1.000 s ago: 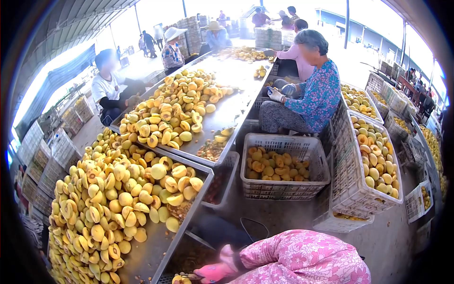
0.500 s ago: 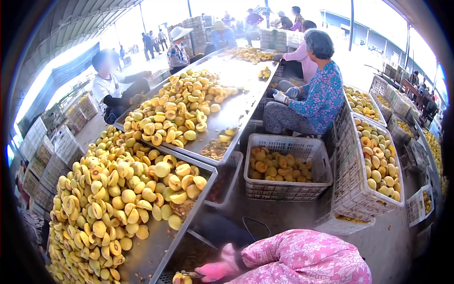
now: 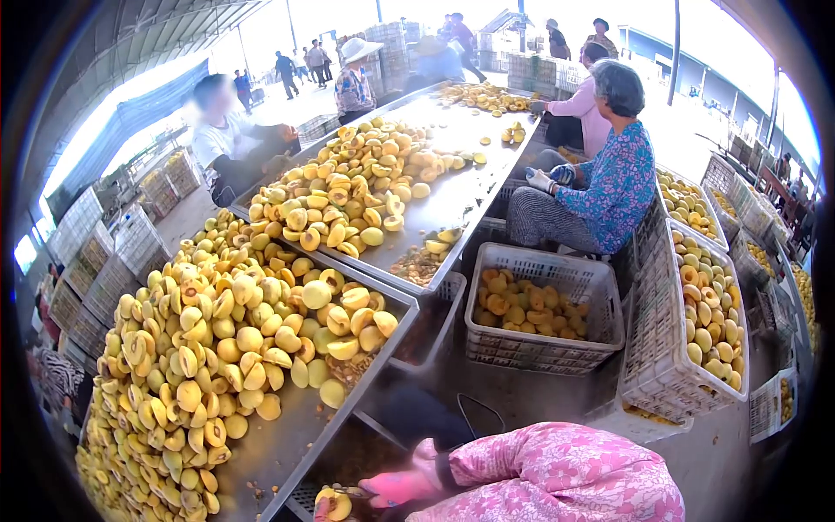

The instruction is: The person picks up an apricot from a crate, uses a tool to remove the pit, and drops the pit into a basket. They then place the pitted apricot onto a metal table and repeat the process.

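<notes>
My right hand, in a pink glove below a pink floral sleeve, is closed at the bottom of the head view. A thin metal tool sticks out from its fingers and meets a yellow peach. The peach's cut face is turned partly up. Of my left hand, only a bit of pink glove shows, pressed against the peach; the bottom edge cuts off the rest. Beside my hands, a metal sorting table bears a large heap of halved yellow peaches.
A second metal table with more peach halves runs away from me. A crate partly filled with peaches stands on the floor, and stacked full crates rise at right. A co-worker in a blue floral shirt sits by the far table; others work beyond.
The view has shifted, so the tables and crates appear farther right. My right hand and the peach sit slightly higher, and more of the peach's cut face shows.
</notes>
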Tool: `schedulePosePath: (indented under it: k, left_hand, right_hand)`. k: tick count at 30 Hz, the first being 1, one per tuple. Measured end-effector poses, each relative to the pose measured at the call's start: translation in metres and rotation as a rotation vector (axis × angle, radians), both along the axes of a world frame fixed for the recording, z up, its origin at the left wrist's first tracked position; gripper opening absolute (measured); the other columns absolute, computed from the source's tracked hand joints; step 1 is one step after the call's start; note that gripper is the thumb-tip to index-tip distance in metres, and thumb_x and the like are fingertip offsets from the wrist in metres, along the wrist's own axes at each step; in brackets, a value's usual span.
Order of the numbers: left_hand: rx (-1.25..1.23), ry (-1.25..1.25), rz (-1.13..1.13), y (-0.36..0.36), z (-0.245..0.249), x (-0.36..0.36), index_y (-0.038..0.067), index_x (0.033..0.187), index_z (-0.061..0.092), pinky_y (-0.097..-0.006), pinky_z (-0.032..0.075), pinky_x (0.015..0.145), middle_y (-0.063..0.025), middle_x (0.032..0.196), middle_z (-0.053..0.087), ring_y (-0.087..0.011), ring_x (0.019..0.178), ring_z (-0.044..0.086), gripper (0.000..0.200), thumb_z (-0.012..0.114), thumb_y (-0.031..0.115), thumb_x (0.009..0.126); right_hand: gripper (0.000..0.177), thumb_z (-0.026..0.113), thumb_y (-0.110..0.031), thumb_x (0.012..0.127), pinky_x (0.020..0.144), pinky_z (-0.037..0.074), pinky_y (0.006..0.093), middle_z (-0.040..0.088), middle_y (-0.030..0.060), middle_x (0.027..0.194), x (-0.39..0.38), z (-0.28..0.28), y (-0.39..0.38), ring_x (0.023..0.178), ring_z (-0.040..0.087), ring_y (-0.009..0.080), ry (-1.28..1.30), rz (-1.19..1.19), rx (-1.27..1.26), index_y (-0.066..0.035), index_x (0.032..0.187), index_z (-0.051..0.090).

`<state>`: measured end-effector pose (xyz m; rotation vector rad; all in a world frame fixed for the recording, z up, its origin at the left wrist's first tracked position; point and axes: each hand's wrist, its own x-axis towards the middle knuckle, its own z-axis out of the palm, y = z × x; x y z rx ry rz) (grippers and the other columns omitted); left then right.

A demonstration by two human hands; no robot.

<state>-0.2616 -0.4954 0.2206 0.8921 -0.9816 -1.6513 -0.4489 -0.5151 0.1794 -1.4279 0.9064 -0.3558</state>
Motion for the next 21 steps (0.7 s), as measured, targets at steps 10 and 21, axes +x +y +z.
schedulePosePath:
  k: [10, 21]
  left_hand:
    - [0.266, -0.018, 0.231, -0.005, 0.027, -0.014, -0.007, 0.112, 0.055, -0.0329, 0.046, 0.091, -0.0154, 0.109, 0.06, -0.0238, 0.101, 0.057, 0.035, 0.051, 0.02, 0.09]
    - [0.199, -0.033, 0.19, -0.013, -0.032, 0.014, -0.003, 0.114, 0.055, -0.0327, 0.05, 0.084, -0.0135, 0.108, 0.06, -0.0234, 0.095, 0.059, 0.036, 0.05, 0.024, 0.091]
  right_hand:
    - [0.023, 0.039, -0.03, 0.097, 0.053, 0.034, 0.0244, 0.049, -0.0023, 0.076, 0.002, -0.007, 0.0, 0.06, 0.04, 0.0086, -0.175, -0.132, 0.225, -0.01, 0.092, 0.05]
    - [0.021, 0.053, -0.02, 0.092, 0.053, 0.038, 0.0292, 0.049, 0.0053, 0.074, -0.009, 0.054, 0.005, 0.064, 0.048, 0.0119, -0.043, -0.06, -0.081, -0.004, 0.102, 0.046]
